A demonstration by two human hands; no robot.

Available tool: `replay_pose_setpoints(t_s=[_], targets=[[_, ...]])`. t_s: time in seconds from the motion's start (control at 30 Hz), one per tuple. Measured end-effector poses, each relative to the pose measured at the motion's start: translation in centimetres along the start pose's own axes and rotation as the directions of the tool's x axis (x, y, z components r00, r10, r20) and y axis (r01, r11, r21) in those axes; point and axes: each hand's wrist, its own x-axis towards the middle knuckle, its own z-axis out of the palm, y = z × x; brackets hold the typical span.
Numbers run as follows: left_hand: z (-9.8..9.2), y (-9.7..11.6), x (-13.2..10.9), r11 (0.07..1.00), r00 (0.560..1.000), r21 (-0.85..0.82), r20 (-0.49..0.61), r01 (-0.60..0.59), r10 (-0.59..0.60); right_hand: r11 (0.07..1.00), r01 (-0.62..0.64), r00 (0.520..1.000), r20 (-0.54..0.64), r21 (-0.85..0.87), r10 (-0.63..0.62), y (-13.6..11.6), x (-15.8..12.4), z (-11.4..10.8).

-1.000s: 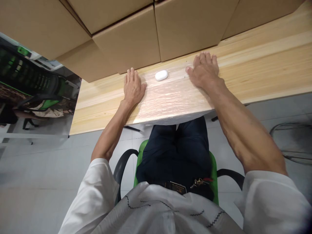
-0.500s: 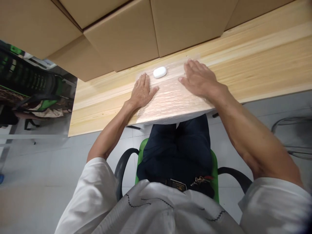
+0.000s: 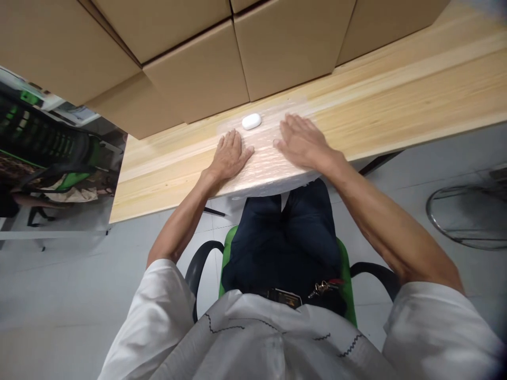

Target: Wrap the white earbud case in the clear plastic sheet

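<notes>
Lying flat, white case (image 3: 251, 121), long axis left-right.

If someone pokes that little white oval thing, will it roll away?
Probably not far: the white oval thing looks flattish and rounded, so it would likely slide or wobble rather than roll. Its smooth shell may be slippery to pinch. It lies on the crinkly clear sheet, which might slow it.

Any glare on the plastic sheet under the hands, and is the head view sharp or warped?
Head view: soft white sheen on the plastic sheet between left hand and right hand, not blown out; white case sharp; wide-angle stretch toward the edges; slight smear in the top-right corner.
</notes>
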Motion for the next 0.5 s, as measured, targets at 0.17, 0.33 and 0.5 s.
replay_pose_setpoints(t_s=[0.17,0.33,0.5], targets=[[0.8,1.1,-2.1,0.999,0.999,-0.026,-0.012,-0.035,0.034,1.0,0.008,0.999,0.033,-0.014,-0.007,1.1,-1.8,0.6],[0.9,-0.9,-4.4,1.0,0.999,0.008,-0.053,-0.01,0.011,0.994,-0.077,0.995,-0.066,-0.078,0.072,6.2,-4.2,-1.2],[0.5,-1.8,-6.9,0.995,0.994,0.09,-0.109,0.034,-0.024,0.959,-0.223,0.972,-0.113,-0.174,0.206,6.7,-6.1,-2.8]])
